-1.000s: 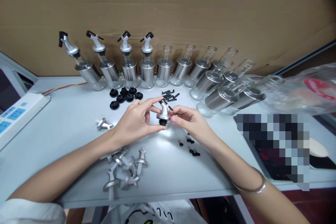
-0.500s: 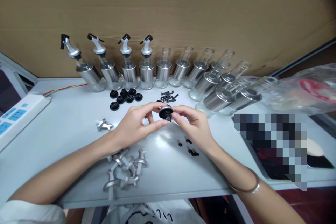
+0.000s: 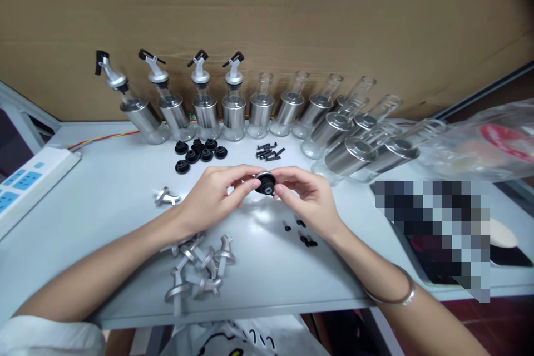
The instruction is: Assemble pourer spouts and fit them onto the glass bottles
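Observation:
Both my hands meet over the middle of the white table (image 3: 104, 189). My left hand (image 3: 214, 197) and my right hand (image 3: 306, 197) pinch the same pourer cap (image 3: 265, 182), a silver spout piece with a black rubber stopper that faces me. Its silver body is mostly hidden behind my fingers. A pile of silver spouts (image 3: 198, 270) lies near my left forearm. One lone silver spout (image 3: 166, 197) lies further left. Several black stoppers (image 3: 199, 153) and black levers (image 3: 270, 152) lie just beyond my hands. Small black bits (image 3: 302, 233) are scattered under my right wrist.
A row of glass bottles with steel sleeves (image 3: 261, 108) stands along the cardboard wall, the left several capped with pourers (image 3: 199, 69). More bottles (image 3: 367, 150) lie tipped at right. A power strip (image 3: 29, 178) sits far left, a plastic bag (image 3: 492, 144) far right.
A second ago the cap stood upright with its silver spout showing. My hands have turned it so the black stopper faces me, and they have closed in around it.

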The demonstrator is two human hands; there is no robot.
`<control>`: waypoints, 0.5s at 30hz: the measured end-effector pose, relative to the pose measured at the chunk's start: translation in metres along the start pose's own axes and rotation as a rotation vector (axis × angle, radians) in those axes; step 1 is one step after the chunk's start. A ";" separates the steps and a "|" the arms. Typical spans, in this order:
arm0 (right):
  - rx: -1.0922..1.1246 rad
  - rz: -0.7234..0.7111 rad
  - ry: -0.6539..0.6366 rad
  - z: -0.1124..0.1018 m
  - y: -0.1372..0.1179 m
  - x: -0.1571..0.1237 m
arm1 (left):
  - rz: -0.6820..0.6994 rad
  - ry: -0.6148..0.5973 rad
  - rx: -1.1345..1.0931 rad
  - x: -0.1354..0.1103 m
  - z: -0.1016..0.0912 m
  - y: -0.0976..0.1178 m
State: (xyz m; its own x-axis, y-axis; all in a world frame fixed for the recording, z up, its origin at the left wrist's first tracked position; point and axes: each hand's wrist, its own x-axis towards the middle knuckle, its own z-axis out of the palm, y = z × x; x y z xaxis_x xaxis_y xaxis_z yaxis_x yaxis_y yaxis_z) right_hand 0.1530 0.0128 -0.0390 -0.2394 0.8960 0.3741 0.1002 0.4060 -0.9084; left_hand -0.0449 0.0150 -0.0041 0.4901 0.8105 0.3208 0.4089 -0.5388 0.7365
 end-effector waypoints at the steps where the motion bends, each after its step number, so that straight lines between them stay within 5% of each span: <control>1: 0.003 0.000 -0.012 0.000 0.000 0.000 | 0.018 0.005 0.039 0.000 0.000 0.000; 8: -0.020 0.010 -0.035 0.001 0.003 -0.001 | 0.169 0.066 0.282 0.000 0.000 -0.005; 15: 0.050 0.044 -0.025 0.001 0.002 -0.002 | 0.152 0.091 0.177 0.000 0.004 -0.007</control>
State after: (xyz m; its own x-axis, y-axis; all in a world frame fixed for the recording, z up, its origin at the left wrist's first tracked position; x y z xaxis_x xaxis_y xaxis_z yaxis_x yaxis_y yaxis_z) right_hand 0.1525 0.0118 -0.0411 -0.2601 0.9076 0.3295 0.0630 0.3565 -0.9322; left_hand -0.0445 0.0181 -0.0117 0.4883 0.7299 0.4784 0.4681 -0.6817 0.5623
